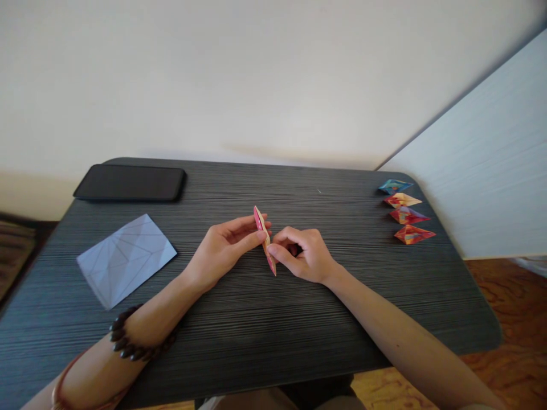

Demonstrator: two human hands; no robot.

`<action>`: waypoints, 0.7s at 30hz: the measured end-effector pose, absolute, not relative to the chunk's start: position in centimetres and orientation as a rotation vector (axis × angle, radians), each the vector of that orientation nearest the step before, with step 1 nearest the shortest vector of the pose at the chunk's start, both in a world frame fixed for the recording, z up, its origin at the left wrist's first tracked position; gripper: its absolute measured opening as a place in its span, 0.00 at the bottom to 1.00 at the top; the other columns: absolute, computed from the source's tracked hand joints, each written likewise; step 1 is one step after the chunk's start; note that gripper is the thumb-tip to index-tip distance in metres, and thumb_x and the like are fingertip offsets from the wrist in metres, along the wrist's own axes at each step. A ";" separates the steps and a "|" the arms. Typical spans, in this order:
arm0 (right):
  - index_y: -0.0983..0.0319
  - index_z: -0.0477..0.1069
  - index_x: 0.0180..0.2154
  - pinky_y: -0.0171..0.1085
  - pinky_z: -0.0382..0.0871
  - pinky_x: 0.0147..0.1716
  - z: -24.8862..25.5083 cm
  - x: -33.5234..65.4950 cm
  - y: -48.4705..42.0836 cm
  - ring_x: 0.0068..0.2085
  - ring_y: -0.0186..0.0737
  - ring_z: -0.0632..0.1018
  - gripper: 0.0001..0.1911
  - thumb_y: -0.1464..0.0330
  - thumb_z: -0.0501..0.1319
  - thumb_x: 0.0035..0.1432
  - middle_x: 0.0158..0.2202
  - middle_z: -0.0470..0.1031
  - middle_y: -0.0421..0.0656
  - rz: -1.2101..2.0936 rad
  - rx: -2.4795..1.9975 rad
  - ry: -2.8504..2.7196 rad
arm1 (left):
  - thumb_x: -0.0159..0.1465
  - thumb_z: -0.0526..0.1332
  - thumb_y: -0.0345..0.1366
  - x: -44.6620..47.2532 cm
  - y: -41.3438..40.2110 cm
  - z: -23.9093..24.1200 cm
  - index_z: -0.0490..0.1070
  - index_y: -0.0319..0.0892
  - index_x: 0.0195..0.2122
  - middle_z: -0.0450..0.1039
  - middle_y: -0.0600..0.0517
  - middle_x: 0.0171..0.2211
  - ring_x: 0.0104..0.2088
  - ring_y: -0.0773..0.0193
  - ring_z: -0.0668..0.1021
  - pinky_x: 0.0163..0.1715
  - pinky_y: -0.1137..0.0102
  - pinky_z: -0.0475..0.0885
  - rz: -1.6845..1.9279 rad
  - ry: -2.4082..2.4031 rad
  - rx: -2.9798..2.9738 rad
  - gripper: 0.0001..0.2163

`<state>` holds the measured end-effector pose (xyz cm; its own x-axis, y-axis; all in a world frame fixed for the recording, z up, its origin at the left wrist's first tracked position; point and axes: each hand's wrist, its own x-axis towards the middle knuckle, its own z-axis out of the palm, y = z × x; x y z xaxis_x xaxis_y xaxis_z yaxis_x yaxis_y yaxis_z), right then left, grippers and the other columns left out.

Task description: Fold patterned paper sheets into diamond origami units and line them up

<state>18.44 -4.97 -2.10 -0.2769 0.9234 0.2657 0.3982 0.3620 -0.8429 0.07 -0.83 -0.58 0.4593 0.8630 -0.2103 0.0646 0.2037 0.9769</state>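
Note:
A narrow piece of folded paper (259, 221), pink and cream with pointed ends, is held up over the middle of the dark table. My left hand (231, 242) pinches its left side between thumb and fingers. From the right, my right hand (301, 253) pinches the lower part of the same paper, thumb on the near face and fingers curled. Part of the paper is hidden behind my fingertips. At the right end of the table lie several folded paper diamonds, among them a blue one (394, 187) and a red-orange one (413, 234).
A black phone-like slab (130, 182) rests at the table's back left. Nearer me lies a pale sheet with crease lines (128, 259). Behind the dark table (256, 341) stands a white wall (256, 80), and a light panel (482, 154) rises at the right.

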 end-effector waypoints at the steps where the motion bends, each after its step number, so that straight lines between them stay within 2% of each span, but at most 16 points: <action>1: 0.62 0.69 0.29 0.28 0.60 0.21 -2.1 18.4 -5.0 0.20 0.26 0.68 0.09 0.63 0.59 0.58 0.21 0.73 0.35 0.846 -1.155 -1.844 | 0.58 0.65 0.39 0.0 -0.8 -0.6 0.73 0.43 0.48 0.75 0.51 0.49 0.50 0.60 0.75 0.54 0.67 0.68 0.690 0.944 1.256 0.17; 21: 0.64 0.70 0.26 0.26 0.58 0.19 -2.1 18.6 -5.0 0.18 0.24 0.66 0.11 0.66 0.57 0.59 0.18 0.70 0.35 0.847 -1.175 -1.871 | 0.57 0.66 0.36 0.2 -1.1 -0.6 0.73 0.39 0.47 0.75 0.49 0.49 0.50 0.59 0.76 0.54 0.65 0.69 0.740 0.935 1.280 0.17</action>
